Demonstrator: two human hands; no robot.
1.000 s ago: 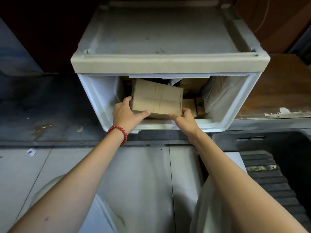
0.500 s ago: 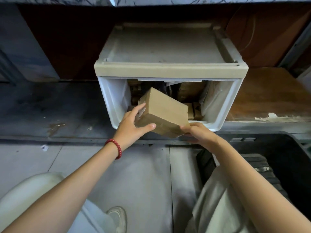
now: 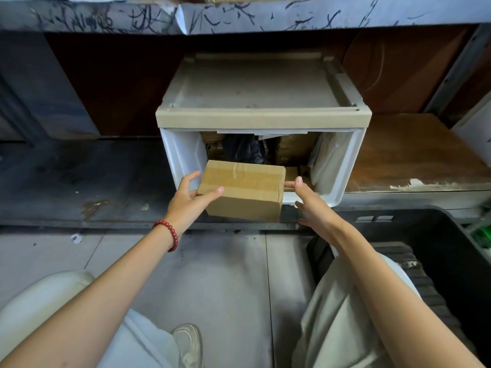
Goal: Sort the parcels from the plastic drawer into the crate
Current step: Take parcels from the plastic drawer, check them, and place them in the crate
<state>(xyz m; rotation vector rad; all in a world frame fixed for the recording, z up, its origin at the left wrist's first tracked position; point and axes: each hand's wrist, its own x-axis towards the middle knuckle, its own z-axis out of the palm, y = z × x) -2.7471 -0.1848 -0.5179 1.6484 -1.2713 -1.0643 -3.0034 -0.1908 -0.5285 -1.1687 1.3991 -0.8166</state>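
Parcel mid-frame: stiff, probably light; best held at both ends. Left grip curled round one end, right grip open beside.

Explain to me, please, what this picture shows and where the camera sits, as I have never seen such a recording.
There is no machine here: these are a person's two bare hands, filmed by a wide-angle camera worn on the head, looking forward and down. The left hand, with a red bead bracelet at the wrist, grips a taped cardboard box by its left end, in front of the opening of a white plastic drawer. The right hand is open, fingers straight, at the box's right end; whether it touches is unclear. Inside the drawer lie more brown parcels and a black bag. The drawer stands on a dark low shelf; a black crate sits at the lower right, beside the person's knee.
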